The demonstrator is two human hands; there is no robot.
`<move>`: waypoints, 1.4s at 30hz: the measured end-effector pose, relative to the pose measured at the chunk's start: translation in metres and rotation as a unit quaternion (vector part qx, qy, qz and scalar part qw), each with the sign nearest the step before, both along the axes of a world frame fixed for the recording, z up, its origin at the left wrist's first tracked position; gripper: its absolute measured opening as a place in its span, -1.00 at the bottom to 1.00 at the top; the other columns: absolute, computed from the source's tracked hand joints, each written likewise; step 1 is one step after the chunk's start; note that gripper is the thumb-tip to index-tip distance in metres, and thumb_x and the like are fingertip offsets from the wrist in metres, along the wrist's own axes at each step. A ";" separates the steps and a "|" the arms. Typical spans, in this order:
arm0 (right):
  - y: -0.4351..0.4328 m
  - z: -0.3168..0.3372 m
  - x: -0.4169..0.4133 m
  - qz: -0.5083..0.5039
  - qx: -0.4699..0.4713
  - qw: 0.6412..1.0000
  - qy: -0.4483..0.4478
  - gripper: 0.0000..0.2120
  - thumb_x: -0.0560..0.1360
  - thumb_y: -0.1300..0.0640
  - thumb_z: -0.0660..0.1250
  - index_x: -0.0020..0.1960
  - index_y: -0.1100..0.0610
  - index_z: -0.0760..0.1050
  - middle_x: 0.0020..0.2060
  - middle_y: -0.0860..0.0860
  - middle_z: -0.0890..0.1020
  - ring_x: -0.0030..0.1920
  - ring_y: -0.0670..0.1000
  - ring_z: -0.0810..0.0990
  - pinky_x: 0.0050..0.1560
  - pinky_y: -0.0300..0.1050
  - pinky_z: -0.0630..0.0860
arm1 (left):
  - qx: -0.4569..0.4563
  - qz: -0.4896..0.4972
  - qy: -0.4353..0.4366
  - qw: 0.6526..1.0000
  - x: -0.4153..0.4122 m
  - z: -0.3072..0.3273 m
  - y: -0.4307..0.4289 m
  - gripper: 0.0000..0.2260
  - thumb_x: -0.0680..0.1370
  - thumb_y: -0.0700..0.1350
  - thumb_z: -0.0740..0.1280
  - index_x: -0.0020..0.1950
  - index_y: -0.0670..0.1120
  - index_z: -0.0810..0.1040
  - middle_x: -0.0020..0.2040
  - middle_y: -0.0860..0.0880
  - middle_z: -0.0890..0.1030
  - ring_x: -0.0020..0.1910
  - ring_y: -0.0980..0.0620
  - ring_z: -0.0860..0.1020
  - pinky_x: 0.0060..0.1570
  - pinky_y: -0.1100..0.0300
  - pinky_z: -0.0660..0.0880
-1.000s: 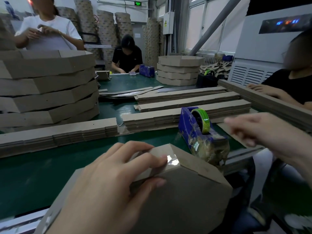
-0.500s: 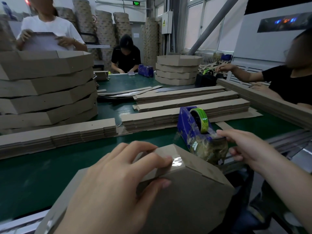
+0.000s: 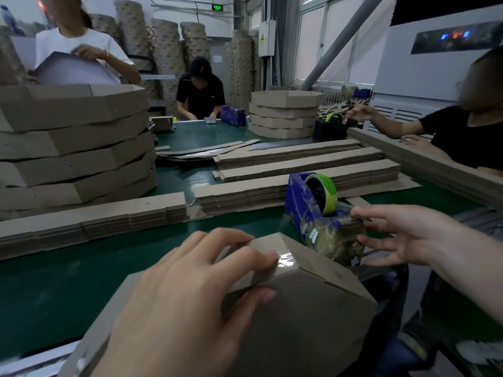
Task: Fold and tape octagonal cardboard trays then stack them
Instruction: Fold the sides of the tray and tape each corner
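- Far left: stack of folded trays (image 3: 73,148), tall, in the same place as a second ago. Behind it, a person in white (image 3: 79,47), holding a pale sheet up where hands sat close to the chest before.
- Below the stack: a row of flat blanks (image 3: 92,221) lying along the green table (image 3: 54,281), with a broad bare strip of green between that row and the near edge.
- Near centre: left hand (image 3: 185,300), unmoved, clamped on the tray (image 3: 313,308). Fingers curled over the top edge at a corner, thumb pressed on the outer wall, index tip just beside a patch of clear tape (image 3: 285,259) across the corner fold.
- Tray itself: held low in front, at the table's near edge.
- Just right of that corner: blue tape dispenser (image 3: 302,202) with a green roll, near the table's edge, only a narrow gap to the tray.
- Right hand (image 3: 408,235): higher and blurred a second ago, now down at the dispenser's front end. Fingers spread and fairly straight, index tip touching its top, gripping nothing that can be made out.
- Far right: person in black (image 3: 457,137), one arm now stretched out across the far corner. Along that side, a long cardboard strip (image 3: 435,170) slanting, closing off the table's right.
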State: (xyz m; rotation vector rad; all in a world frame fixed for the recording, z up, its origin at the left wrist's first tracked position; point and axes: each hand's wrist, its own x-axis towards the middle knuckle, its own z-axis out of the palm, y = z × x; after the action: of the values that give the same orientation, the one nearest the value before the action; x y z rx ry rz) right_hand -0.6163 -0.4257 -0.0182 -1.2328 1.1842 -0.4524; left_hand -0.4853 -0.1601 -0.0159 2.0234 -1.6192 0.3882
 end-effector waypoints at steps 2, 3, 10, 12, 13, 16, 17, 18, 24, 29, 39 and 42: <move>0.002 0.003 0.000 -0.001 -0.007 1.000 -0.001 -0.82 0.44 0.17 0.44 0.03 0.16 0.57 0.13 0.13 0.59 -0.20 0.09 0.58 0.08 0.44 0.46 | 0.001 0.001 0.003 1.000 0.001 0.000 0.000 -0.75 0.43 0.25 0.18 0.02 0.30 0.55 0.08 0.29 0.54 -0.01 0.17 0.58 -0.30 0.17 0.57; 0.003 0.004 0.000 -0.002 -0.009 1.000 -0.003 -0.83 0.43 0.18 0.44 0.01 0.15 0.57 0.15 0.13 0.58 -0.20 0.11 0.59 0.11 0.47 0.43 | 0.002 0.002 0.002 1.000 0.001 0.000 0.000 -0.75 0.43 0.26 0.17 0.02 0.31 0.55 0.08 0.29 0.54 -0.01 0.18 0.58 -0.30 0.18 0.57; 0.009 0.005 -0.003 -0.015 -0.025 0.999 -0.035 -0.84 0.43 0.19 0.44 -0.01 0.15 0.52 0.28 0.16 0.49 -0.15 0.17 0.63 0.21 0.55 0.30 | 0.000 0.005 0.003 1.000 0.003 0.001 0.001 -0.75 0.42 0.25 0.18 0.02 0.30 0.56 0.06 0.28 0.55 -0.05 0.18 0.59 -0.31 0.19 0.58; 0.011 0.002 -0.004 -0.018 -0.028 0.998 -0.051 -0.84 0.44 0.19 0.42 0.00 0.16 0.51 0.29 0.17 0.48 -0.13 0.18 0.63 0.22 0.54 0.29 | 0.000 0.004 0.004 1.000 0.004 0.000 0.001 -0.75 0.42 0.25 0.18 0.02 0.31 0.55 0.06 0.29 0.55 -0.04 0.18 0.59 -0.32 0.19 0.57; 0.011 0.001 -0.006 -0.017 -0.031 0.998 -0.060 -0.84 0.45 0.19 0.42 0.01 0.16 0.51 0.28 0.17 0.47 -0.11 0.18 0.64 0.22 0.52 0.29 | 0.000 0.004 0.003 1.000 0.004 0.000 0.002 -0.75 0.42 0.25 0.18 0.02 0.31 0.55 0.06 0.29 0.54 -0.04 0.18 0.58 -0.33 0.20 0.57; 0.015 -0.002 -0.011 -0.012 -0.051 0.994 -0.093 -0.88 0.45 0.20 0.39 -0.01 0.16 0.55 0.18 0.13 0.50 -0.12 0.16 0.65 0.28 0.46 0.30 | -0.001 0.004 0.002 1.000 0.005 0.000 0.002 -0.75 0.42 0.25 0.17 0.01 0.31 0.55 0.06 0.29 0.55 -0.05 0.18 0.58 -0.32 0.22 0.56; 0.017 -0.005 -0.013 -0.009 -0.058 0.993 -0.103 -0.91 0.46 0.21 0.39 -0.04 0.17 0.56 0.13 0.10 0.54 -0.13 0.14 0.66 0.29 0.42 0.31 | 0.000 0.004 0.003 1.000 0.005 0.000 0.002 -0.75 0.42 0.25 0.17 0.01 0.31 0.55 0.06 0.28 0.55 -0.05 0.18 0.59 -0.32 0.22 0.56; 0.019 -0.007 -0.014 -0.006 -0.066 0.992 -0.111 -0.93 0.47 0.21 0.38 -0.05 0.17 0.58 0.05 0.07 0.60 -0.15 0.11 0.67 0.29 0.37 0.34 | 0.001 0.004 0.004 1.000 0.005 0.000 0.002 -0.75 0.42 0.25 0.17 0.01 0.31 0.55 0.06 0.28 0.55 -0.06 0.18 0.59 -0.31 0.22 0.56; 0.027 -0.025 -0.023 -0.014 -0.099 0.985 -0.139 -0.93 0.50 0.25 0.35 -0.04 0.21 0.59 -0.14 0.06 0.73 -0.07 0.03 0.70 0.18 0.11 0.42 | 0.001 0.003 0.000 1.000 0.003 0.001 0.001 -0.75 0.42 0.25 0.17 0.01 0.31 0.55 0.06 0.28 0.55 -0.08 0.19 0.59 -0.33 0.22 0.56; 0.027 -0.036 -0.026 -0.024 -0.088 0.981 -0.170 -0.86 0.52 0.32 0.29 0.03 0.37 0.56 -0.05 0.23 0.69 0.07 0.10 0.64 0.24 0.05 0.39 | 0.000 0.001 -0.002 1.000 0.002 0.001 -0.001 -0.75 0.43 0.25 0.17 0.02 0.31 0.55 0.05 0.28 0.55 -0.07 0.19 0.58 -0.35 0.24 0.55; 0.023 -0.063 -0.031 -0.029 -0.190 0.975 -0.111 -0.92 0.49 0.31 0.36 -0.12 0.25 0.64 0.10 0.06 0.60 0.07 0.00 0.63 0.08 -0.10 0.56 | -0.002 -0.001 -0.010 1.000 -0.002 0.000 -0.003 -0.75 0.43 0.25 0.18 0.03 0.31 0.54 0.06 0.29 0.54 -0.07 0.19 0.57 -0.35 0.24 0.54; 0.016 -0.064 -0.039 0.028 -0.379 0.919 0.110 -0.87 0.45 0.25 0.45 -0.26 0.12 0.63 -0.01 -0.01 0.56 -0.05 -0.02 0.53 -0.01 -0.11 0.38 | 0.001 0.000 -0.011 1.000 -0.002 0.001 -0.004 -0.76 0.42 0.24 0.19 0.02 0.30 0.55 0.05 0.28 0.54 -0.07 0.19 0.57 -0.36 0.27 0.52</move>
State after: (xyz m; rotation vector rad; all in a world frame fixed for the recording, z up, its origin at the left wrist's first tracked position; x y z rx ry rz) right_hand -0.6555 -0.4099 -0.0817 -2.0206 1.1929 -0.7884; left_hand -0.4874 -0.1641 -0.0147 2.0266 -1.6330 0.4108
